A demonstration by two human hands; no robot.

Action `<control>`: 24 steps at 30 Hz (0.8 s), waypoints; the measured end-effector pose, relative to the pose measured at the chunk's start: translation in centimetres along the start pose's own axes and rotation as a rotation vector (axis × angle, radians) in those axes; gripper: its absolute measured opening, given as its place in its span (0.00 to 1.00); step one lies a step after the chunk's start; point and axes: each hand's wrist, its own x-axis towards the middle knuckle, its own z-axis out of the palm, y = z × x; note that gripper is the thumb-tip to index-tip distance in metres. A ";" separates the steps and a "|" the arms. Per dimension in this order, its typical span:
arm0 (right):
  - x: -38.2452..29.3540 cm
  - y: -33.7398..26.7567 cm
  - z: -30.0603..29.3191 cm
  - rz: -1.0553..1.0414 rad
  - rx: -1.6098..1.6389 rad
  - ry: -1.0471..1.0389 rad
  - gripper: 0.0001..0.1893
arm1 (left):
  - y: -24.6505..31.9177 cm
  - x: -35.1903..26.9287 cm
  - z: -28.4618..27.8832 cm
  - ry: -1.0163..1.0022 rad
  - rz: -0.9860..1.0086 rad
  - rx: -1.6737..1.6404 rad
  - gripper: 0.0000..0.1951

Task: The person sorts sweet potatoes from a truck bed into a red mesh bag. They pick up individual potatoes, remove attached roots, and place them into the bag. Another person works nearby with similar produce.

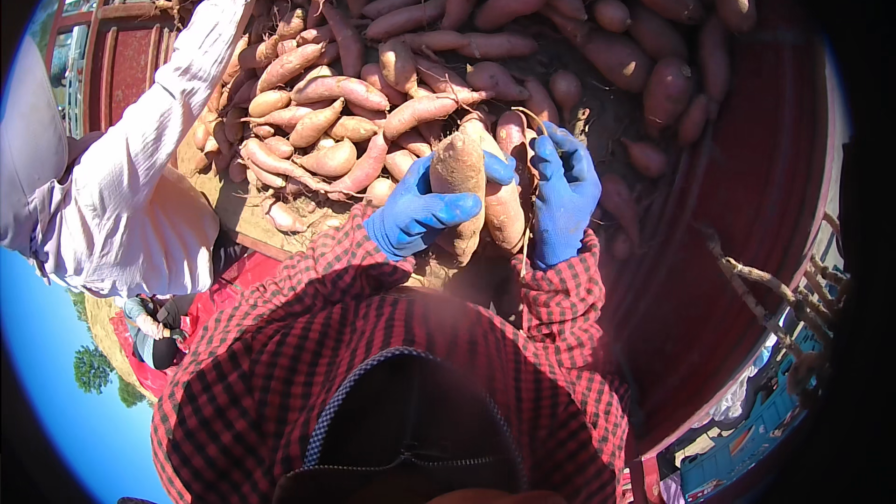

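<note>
My left hand [416, 213], in a blue coated glove, grips an upright, soil-dusted sweet potato [459, 182] with the thumb across its front. Behind it, a second pale sweet potato [505, 217] stands close to the gloved fingertips; whether the same hand holds it is unclear. My right hand [568, 192], also blue-gloved, has its fingers curled at a thin dry stem [533, 117], which runs into the fingertips. A reddish sweet potato [511, 129] lies just left of those fingers, partly hidden. The heap of sweet potatoes [336, 91] spreads beyond both hands.
At the left, a co-worker's pale sleeve [147, 105] reaches over the heap. A red metal bed wall [756, 154] curves along the right, with dry branches [763, 287] near its edge. Another person [154, 329] sits farther off at lower left.
</note>
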 end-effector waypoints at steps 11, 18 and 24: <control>2.5 0.3 -5.9 0.386 -0.031 -0.037 0.19 | 1.0 0.8 -2.4 0.128 0.162 -0.325 0.29; 3.8 0.5 -9.4 0.203 -1.227 -0.167 0.15 | 0.7 0.0 -2.4 0.070 0.088 -0.196 0.28; 7.2 0.6 -6.7 -0.198 -1.891 -0.452 0.16 | 2.0 -1.7 -1.7 0.080 0.084 -0.185 0.27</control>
